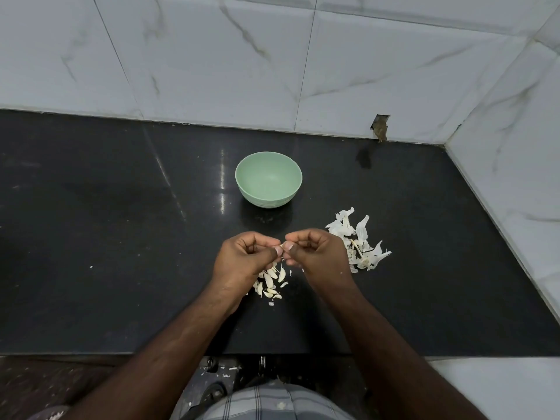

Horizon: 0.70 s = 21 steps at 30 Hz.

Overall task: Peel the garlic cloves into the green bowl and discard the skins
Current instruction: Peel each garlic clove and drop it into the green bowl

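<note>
Both hands' fingers (280, 248) mostly hide one clove (281, 245).

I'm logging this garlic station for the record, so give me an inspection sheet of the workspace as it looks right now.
Surface: black counter, glossy, with small specks.
Job's things: green bowl looks empty; cloves lie below the hands; one clove is pinched between both hands.
Clutter: skins piled right of the hands.
Grippers: left hand and right hand meet, fingers curled on the clove.
Cables: nothing seen.
Surroundings: marble-look wall tiles; a notch at the wall's base.
</note>
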Motion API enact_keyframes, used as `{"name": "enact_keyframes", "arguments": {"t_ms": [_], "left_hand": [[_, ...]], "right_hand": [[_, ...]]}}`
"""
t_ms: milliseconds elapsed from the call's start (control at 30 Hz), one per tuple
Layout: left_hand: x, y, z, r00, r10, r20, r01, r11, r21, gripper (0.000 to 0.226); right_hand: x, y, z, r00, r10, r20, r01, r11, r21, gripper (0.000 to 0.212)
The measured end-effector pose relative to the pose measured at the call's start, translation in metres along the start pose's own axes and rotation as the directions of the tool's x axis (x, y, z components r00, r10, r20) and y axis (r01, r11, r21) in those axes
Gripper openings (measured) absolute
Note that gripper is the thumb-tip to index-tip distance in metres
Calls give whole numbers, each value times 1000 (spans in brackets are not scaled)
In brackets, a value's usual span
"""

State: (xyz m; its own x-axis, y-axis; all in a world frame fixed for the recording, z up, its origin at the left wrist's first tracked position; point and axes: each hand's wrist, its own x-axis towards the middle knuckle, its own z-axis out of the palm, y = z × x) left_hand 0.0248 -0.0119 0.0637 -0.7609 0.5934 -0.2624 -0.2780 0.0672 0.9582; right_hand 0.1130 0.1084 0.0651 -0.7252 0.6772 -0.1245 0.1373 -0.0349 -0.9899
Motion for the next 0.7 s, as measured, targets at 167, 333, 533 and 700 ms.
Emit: {"name": "enact_keyframes", "arguments": {"t_ms": [167,333,533,700], "left_hand": [[0,4,4,995,-99,-16,96,985,-142,4],[-2,8,5,983,-185,14,183,948,-259,5],[-6,13,6,978,-207,24,203,923,-328,4],[-12,18,9,980,-196,34,196,916,-351,6]], "right_hand": [[-2,1,2,999,-39,-4,39,999,2,27],[-2,3,1,998,-64,11,64,997,-36,35],[-5,-5,1,996,-83,10,84,992,-90,37],[-9,-11,2,993,-115,-37,111,988,-108,32]]}}
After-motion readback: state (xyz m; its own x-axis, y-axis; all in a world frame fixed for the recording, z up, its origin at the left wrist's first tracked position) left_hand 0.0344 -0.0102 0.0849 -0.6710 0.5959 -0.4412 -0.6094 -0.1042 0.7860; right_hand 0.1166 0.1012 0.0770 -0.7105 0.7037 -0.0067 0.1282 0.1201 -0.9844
